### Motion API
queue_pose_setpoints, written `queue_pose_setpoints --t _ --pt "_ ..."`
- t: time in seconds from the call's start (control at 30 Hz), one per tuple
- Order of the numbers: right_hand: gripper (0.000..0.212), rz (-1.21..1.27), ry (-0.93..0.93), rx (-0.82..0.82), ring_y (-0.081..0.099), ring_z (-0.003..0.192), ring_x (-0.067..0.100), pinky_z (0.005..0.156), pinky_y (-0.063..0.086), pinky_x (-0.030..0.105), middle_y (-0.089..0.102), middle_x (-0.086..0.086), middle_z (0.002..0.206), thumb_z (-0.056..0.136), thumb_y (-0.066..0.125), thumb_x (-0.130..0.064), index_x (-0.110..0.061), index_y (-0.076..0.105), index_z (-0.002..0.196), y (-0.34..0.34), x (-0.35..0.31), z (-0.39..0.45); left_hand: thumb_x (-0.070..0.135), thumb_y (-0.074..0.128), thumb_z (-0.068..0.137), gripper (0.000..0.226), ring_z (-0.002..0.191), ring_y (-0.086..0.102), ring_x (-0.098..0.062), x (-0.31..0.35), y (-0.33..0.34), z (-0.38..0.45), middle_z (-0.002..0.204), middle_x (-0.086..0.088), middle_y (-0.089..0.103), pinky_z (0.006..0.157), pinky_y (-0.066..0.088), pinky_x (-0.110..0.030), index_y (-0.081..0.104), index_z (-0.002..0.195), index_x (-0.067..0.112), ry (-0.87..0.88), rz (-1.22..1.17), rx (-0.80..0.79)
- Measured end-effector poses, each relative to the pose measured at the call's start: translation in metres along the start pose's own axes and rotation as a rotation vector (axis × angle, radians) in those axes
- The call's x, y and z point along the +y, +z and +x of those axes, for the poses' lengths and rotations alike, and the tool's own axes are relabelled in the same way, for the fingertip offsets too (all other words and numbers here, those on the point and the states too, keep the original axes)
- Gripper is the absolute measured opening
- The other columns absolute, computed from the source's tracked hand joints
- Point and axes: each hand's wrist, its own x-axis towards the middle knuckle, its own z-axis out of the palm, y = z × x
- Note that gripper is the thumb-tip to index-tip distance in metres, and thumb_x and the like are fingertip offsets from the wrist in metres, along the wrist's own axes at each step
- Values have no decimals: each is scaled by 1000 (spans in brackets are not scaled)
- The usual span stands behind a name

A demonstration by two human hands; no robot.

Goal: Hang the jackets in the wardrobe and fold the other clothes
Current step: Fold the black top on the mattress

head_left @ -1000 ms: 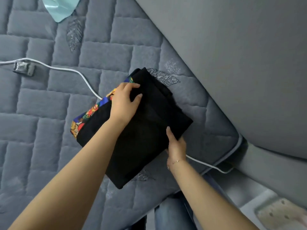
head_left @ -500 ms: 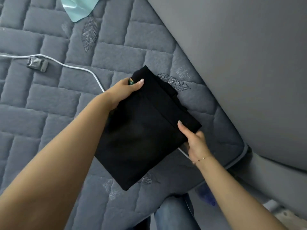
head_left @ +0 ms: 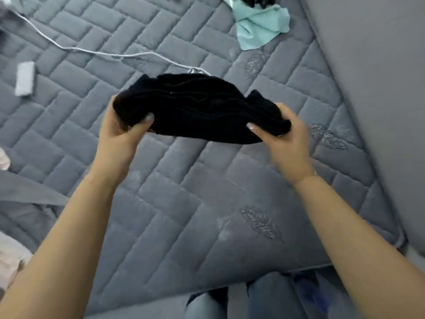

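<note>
A folded black garment (head_left: 200,107) is held in the air above the grey quilted mattress (head_left: 184,192). My left hand (head_left: 122,132) grips its left end, thumb on top and fingers underneath. My right hand (head_left: 282,137) grips its right end the same way. The fold layers show along the near edge. The colourful garment seen under it earlier is out of sight.
A mint-green cloth (head_left: 259,26) lies at the far right of the mattress, with something dark on its top edge. A white cable (head_left: 92,50) runs across the far side. A grey rectangular object (head_left: 25,78) lies left. Grey fabric (head_left: 25,194) and pale clothing (head_left: 11,256) sit at the left edge. A grey padded wall (head_left: 379,88) rises on the right.
Both hands have lifted the folded black garment off the mattress and hold it up by its ends. The view has shifted, showing more of the mattress.
</note>
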Motion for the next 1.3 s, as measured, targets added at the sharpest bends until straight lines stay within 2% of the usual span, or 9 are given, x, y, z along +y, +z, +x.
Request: queue_pose_setpoints --t 0.1,0.2,0.37,0.57,0.77,0.87,1.0,1.13,1.3 --pt "37 -108 -66 -69 61 104 4 95 45 24 68 -12 107 81 68 5 -17 63 110 29 19 -27 5 71 83 33 111 59 -4 -34 -38 -56 113 18 66 101 44 -24 56 110 16 84 168 16" --pt "52 -354 -54 -200 55 124 20 110 38 34 64 1 127 69 51 10 -7 64 117 41 71 -82 -6 65 81 33 130 51 -18 -100 -62 -127 134 3 59 110 36 -26 61 108 13 93 436 -86" --pt "34 -812 263 -594 55 124 29 105 38 31 56 5 137 82 65 10 -8 72 110 29 155 -190 -19 54 77 59 141 36 -26 -197 -70 -246 155 -5 33 111 33 -35 65 124 15 -416 785 -441" --pt "24 -597 470 -219 56 115 15 96 47 27 60 1 125 93 61 -10 -19 64 114 40 165 -181 9 61 92 23 108 56 0 -198 -43 -243 118 13 60 94 46 -26 58 108 25 -668 269 243" --pt "46 -459 833 -178 58 102 16 91 48 29 58 5 115 89 68 -40 -4 60 116 69 173 -131 32 65 93 25 91 58 -11 -208 -21 -190 101 1 60 82 45 -25 60 108 14 -977 24 463" --pt "43 -444 759 -209 49 73 18 67 41 30 53 9 78 93 63 -36 6 57 86 63 174 -128 29 67 92 18 78 53 -13 -212 -22 -191 83 -2 58 73 44 -27 63 88 11 -939 16 525" --pt "41 -403 702 -129 45 68 20 65 39 35 51 11 71 95 61 -31 6 55 79 43 176 -127 26 66 92 21 80 59 -16 -207 -13 -202 86 -7 66 78 51 -35 66 94 6 -921 31 431" --pt "22 -512 741 -309 61 95 23 83 48 33 64 10 99 92 67 -25 -5 65 98 37 177 -121 17 61 95 18 107 61 -28 -202 -4 -201 107 -8 65 97 47 -44 61 110 8 -912 276 468" --pt "47 -848 -54 -398 35 138 23 114 26 29 41 10 149 94 59 -18 -7 48 139 52 153 -59 17 55 95 42 130 41 -22 -175 16 -142 141 -4 46 106 32 -41 48 136 16 -394 816 397"
